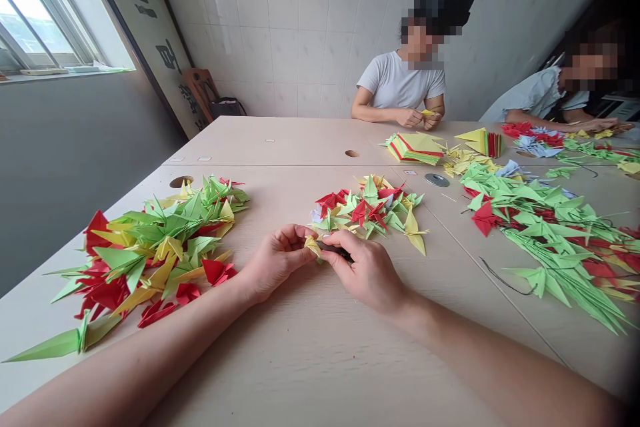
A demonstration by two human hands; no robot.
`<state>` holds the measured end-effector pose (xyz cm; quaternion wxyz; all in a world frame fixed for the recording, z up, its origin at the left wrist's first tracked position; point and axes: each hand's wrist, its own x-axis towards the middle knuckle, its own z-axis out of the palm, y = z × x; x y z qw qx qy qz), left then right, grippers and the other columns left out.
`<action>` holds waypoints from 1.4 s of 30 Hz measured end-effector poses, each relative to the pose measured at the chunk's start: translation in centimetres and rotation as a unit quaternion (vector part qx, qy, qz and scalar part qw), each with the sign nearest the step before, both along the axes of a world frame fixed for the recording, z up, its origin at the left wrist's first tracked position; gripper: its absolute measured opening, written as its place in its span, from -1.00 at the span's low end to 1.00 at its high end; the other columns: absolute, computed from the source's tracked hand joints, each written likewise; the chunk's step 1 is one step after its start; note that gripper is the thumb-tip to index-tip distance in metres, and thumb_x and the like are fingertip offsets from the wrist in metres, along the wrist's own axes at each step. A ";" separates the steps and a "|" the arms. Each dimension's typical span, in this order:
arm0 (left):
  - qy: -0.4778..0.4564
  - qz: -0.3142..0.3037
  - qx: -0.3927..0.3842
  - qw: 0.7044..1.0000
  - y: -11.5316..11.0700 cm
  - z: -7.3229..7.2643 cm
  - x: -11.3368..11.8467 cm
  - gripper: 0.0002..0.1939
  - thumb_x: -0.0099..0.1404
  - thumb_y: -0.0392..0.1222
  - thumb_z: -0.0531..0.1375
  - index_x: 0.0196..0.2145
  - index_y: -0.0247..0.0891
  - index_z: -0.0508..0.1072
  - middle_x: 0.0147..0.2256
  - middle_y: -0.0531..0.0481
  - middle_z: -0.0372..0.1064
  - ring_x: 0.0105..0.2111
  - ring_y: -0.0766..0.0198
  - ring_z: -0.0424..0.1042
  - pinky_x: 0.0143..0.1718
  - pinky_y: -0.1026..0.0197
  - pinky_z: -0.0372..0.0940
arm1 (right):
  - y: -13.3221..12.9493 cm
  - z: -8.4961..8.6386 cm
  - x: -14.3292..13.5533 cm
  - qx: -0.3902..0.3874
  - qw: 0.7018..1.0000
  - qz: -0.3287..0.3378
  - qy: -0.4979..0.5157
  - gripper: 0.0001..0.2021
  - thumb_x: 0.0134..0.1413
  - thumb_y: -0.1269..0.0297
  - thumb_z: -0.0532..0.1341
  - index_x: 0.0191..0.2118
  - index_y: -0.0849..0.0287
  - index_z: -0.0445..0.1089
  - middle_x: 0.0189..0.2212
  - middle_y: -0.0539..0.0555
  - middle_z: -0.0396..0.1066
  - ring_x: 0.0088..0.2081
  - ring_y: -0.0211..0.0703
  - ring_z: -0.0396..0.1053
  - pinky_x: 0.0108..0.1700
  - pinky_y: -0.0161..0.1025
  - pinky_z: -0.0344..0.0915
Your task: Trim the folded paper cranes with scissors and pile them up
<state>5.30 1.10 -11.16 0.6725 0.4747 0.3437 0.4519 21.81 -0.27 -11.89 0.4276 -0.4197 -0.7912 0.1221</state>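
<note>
Between my hands, over the middle of the table, is a small folded yellow paper crane [313,245]. My left hand [280,260] pinches it between thumb and fingers. My right hand [367,270] is closed right beside it, its fingertips at the crane's edge. A dark, thin object [341,251] shows under the right fingers; its kind is hard to make out. Just beyond my hands lies a small heap of red, green and yellow paper cranes [373,207]. A larger pile of folded paper cranes [165,247] lies beside my left forearm.
Strung green and red cranes [555,227] spread along the right side, with a dark cord [505,278] near them. Stacked coloured paper [415,148] lies farther back. Two people sit across the table [280,140]; one person's hands [420,118] hold something yellow. A metal disc [437,180] is set in the tabletop.
</note>
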 end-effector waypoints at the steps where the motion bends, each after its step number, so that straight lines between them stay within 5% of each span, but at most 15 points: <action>1: -0.004 -0.006 -0.006 1.000 0.0 0.1 0.0 -0.81 -0.01 -0.27 0.32 -0.39 -0.31 0.43 -0.41 0.04 0.42 -0.38 0.36 0.36 -0.23 0.26 0.22 | 0.0 0.0 0.0 0.001 1.000 0.001 0.009 -0.93 0.08 0.35 0.15 -0.28 0.10 0.32 -0.37 0.03 0.48 -0.40 -0.18 0.42 -0.37 -0.28 0.32; 5: -0.043 -0.018 -0.065 0.997 -0.1 0.9 -0.3 -0.86 0.07 -0.23 0.27 -0.36 -0.30 0.46 -0.37 0.00 0.40 -0.33 0.32 0.36 -0.26 0.28 0.24 | -0.2 0.0 -0.1 -0.002 0.998 0.014 0.065 -0.87 0.07 0.35 0.16 -0.21 0.10 0.30 -0.36 0.03 0.47 -0.36 -0.19 0.42 -0.35 -0.28 0.33; 10: -0.131 0.024 -0.150 0.980 -0.4 1.6 -0.4 -0.97 0.10 -0.31 0.25 -0.44 -0.32 0.45 -0.49 0.07 0.32 -0.49 0.47 0.31 -0.43 0.40 0.24 | -0.4 0.1 -0.4 -0.054 0.991 0.044 0.112 -0.85 0.04 0.35 0.18 -0.21 0.12 0.28 -0.35 0.03 0.45 -0.31 -0.19 0.42 -0.29 -0.27 0.36; 19: -0.183 0.007 -0.221 0.958 -1.0 1.2 0.3 -0.96 0.14 -0.37 0.20 -0.39 -0.32 0.43 -0.47 0.02 0.37 -0.48 0.45 0.37 -0.46 0.41 0.29 | -0.5 0.4 -0.4 -0.064 0.989 0.045 0.129 -0.88 0.05 0.35 0.17 -0.24 0.14 0.29 -0.36 0.03 0.44 -0.30 -0.19 0.42 -0.26 -0.26 0.38; 42: -0.126 0.020 -0.175 0.976 -1.2 1.9 0.4 -0.92 0.06 -0.34 0.28 -0.43 -0.31 0.43 -0.46 0.07 0.37 -0.46 0.47 0.36 -0.43 0.41 0.25 | -0.7 0.4 -0.4 -0.129 0.978 0.049 0.159 -0.90 0.07 0.29 0.17 -0.27 0.15 0.30 -0.38 0.04 0.43 -0.36 -0.19 0.41 -0.35 -0.27 0.35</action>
